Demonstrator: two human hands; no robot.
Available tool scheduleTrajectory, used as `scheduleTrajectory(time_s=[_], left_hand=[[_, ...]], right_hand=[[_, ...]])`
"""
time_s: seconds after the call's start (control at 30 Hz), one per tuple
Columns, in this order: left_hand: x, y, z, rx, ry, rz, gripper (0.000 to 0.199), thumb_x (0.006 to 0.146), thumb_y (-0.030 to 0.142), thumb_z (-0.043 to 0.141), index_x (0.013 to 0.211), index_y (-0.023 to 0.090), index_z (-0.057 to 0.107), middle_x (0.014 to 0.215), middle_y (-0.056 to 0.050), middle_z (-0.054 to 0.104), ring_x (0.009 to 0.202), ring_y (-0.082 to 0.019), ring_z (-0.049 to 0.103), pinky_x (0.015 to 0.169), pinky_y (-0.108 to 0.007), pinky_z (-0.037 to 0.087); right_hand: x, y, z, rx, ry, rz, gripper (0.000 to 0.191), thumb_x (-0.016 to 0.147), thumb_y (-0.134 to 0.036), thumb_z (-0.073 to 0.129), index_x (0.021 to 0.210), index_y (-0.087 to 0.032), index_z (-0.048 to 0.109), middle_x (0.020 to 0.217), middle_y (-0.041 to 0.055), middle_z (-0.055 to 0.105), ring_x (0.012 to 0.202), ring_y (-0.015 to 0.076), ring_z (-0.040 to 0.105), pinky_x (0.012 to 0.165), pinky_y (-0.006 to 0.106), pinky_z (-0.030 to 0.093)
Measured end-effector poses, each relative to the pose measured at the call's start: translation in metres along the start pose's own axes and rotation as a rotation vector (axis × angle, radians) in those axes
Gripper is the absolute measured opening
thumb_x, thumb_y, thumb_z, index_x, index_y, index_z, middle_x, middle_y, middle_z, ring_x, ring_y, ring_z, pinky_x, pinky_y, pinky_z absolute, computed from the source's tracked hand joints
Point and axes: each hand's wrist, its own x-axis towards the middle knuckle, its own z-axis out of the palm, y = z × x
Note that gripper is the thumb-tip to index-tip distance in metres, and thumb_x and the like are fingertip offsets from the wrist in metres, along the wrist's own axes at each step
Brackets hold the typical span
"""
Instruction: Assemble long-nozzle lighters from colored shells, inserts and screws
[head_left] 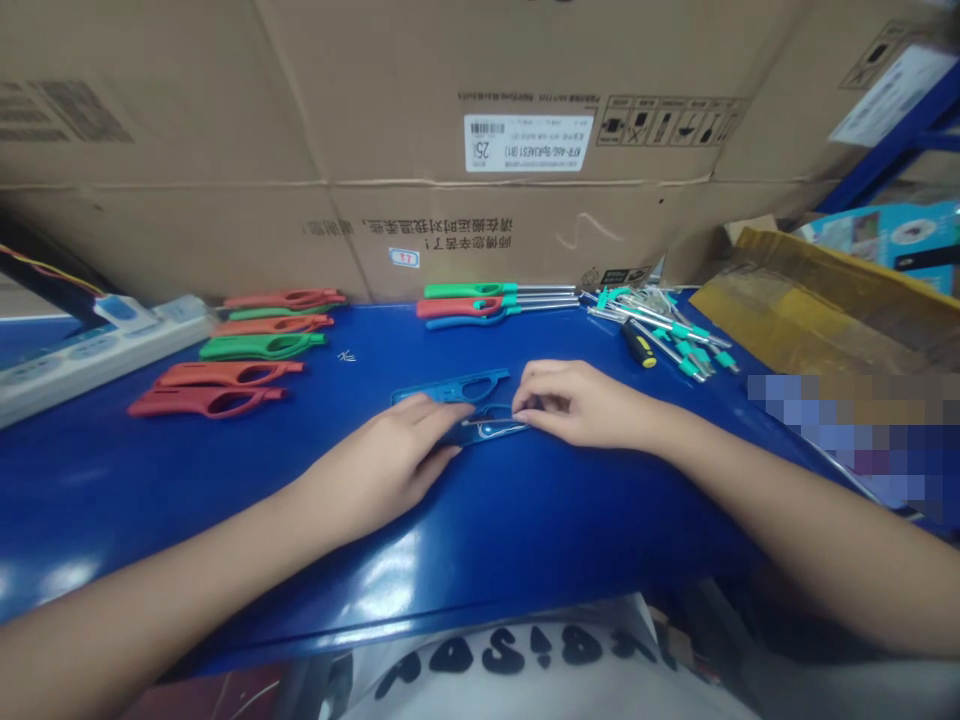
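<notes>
Blue casing [433,392] lies open, I judge unfinished.
Left hand [401,445] clamps it; right hand's [585,405] grip is together; lighters [444,308] beyond casing seem assembled.

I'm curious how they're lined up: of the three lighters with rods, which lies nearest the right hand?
The blue lighter: it lies in front of the red one and green one, closest to the right hand.

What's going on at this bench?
A person's left hand is at a blue handle half, the right hand's fingertips at its other end; the exact grip is unclear. Another blue half lies just behind. Red, orange and green handles lie left, three rod-fitted handles farther back, loose rods and a screwdriver right.
</notes>
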Motion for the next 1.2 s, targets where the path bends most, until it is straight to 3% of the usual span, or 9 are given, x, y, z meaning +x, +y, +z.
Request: scheduleTrajectory(time_s=[0.23, 0.43, 0.73, 0.9, 0.97, 1.03, 1.1, 1.2], left_hand=[[0.002, -0.004, 0.004, 0.057, 0.051, 0.125, 0.034, 0.102, 0.023, 0.051, 0.13, 0.013, 0.067, 0.128, -0.012, 0.07, 0.114, -0.027, 0.065, 0.099, -0.043, 0.057], [0.003, -0.004, 0.004, 0.055, 0.037, 0.129, 0.034, 0.101, 0.023, 0.051, 0.129, 0.013, 0.068, 0.127, -0.013, 0.07, 0.112, -0.028, 0.065, 0.097, -0.043, 0.058], [0.005, -0.004, 0.0, 0.023, -0.002, 0.1, 0.033, 0.101, 0.022, 0.051, 0.127, 0.015, 0.07, 0.127, -0.011, 0.07, 0.111, -0.027, 0.064, 0.097, -0.042, 0.057], [0.005, -0.004, 0.0, 0.045, 0.019, 0.129, 0.034, 0.102, 0.019, 0.049, 0.13, 0.013, 0.068, 0.124, -0.013, 0.07, 0.111, -0.026, 0.064, 0.095, -0.04, 0.058], [0.006, -0.005, 0.0, 0.054, 0.014, 0.14, 0.035, 0.102, 0.019, 0.047, 0.131, 0.013, 0.067, 0.125, -0.012, 0.07, 0.111, -0.026, 0.064, 0.095, -0.041, 0.058], [0.006, -0.005, 0.002, 0.063, 0.015, 0.146, 0.035, 0.103, 0.019, 0.047, 0.131, 0.013, 0.066, 0.126, -0.012, 0.07, 0.112, -0.027, 0.063, 0.096, -0.041, 0.058], [0.005, -0.006, 0.003, 0.069, 0.021, 0.149, 0.035, 0.103, 0.019, 0.046, 0.132, 0.012, 0.066, 0.127, -0.013, 0.069, 0.113, -0.027, 0.063, 0.096, -0.042, 0.058], [0.005, -0.007, 0.003, 0.064, 0.034, 0.163, 0.036, 0.102, 0.018, 0.046, 0.133, 0.014, 0.064, 0.128, -0.013, 0.069, 0.115, -0.027, 0.063, 0.096, -0.042, 0.059]], right_hand=[[-0.001, 0.002, -0.014, -0.062, -0.035, 0.182, 0.011, 0.088, -0.028, 0.069, 0.086, -0.018, 0.073, 0.088, 0.0037, 0.07, 0.077, 0.0146, 0.06, 0.068, 0.026, 0.042], [0.002, 0.008, -0.011, 0.015, -0.06, 0.392, 0.02, 0.083, -0.037, 0.074, 0.077, -0.018, 0.071, 0.067, -0.001, 0.064, 0.062, 0.0123, 0.053, 0.061, 0.026, 0.038], [0.001, 0.007, -0.006, -0.051, -0.021, 0.383, 0.021, 0.082, -0.035, 0.075, 0.072, -0.019, 0.067, 0.075, 0.0004, 0.068, 0.069, 0.0139, 0.056, 0.062, 0.026, 0.037], [0.003, 0.011, -0.014, -0.041, -0.054, 0.267, 0.029, 0.09, -0.042, 0.066, 0.074, -0.019, 0.072, 0.078, 0.0008, 0.07, 0.072, 0.015, 0.06, 0.066, 0.026, 0.042], [0.003, 0.019, -0.022, -0.172, -0.013, 0.286, 0.032, 0.096, -0.043, 0.057, 0.083, -0.021, 0.075, 0.088, 0.0018, 0.073, 0.078, 0.0155, 0.064, 0.072, 0.026, 0.046], [0.002, 0.032, -0.031, -0.404, 0.079, 0.392, 0.027, 0.097, -0.039, 0.055, 0.096, -0.023, 0.076, 0.1, 0.0031, 0.074, 0.091, 0.0177, 0.065, 0.084, 0.027, 0.048], [-0.001, 0.048, -0.041, -0.554, 0.182, 0.511, 0.026, 0.096, -0.031, 0.054, 0.106, -0.019, 0.075, 0.112, 0.0103, 0.071, 0.111, 0.0271, 0.06, 0.101, 0.039, 0.044], [-0.007, 0.074, -0.052, -0.678, 0.309, 0.688, 0.033, 0.093, -0.027, 0.053, 0.117, -0.012, 0.07, 0.127, 0.0224, 0.062, 0.123, 0.0413, 0.049, 0.101, 0.057, 0.039]])
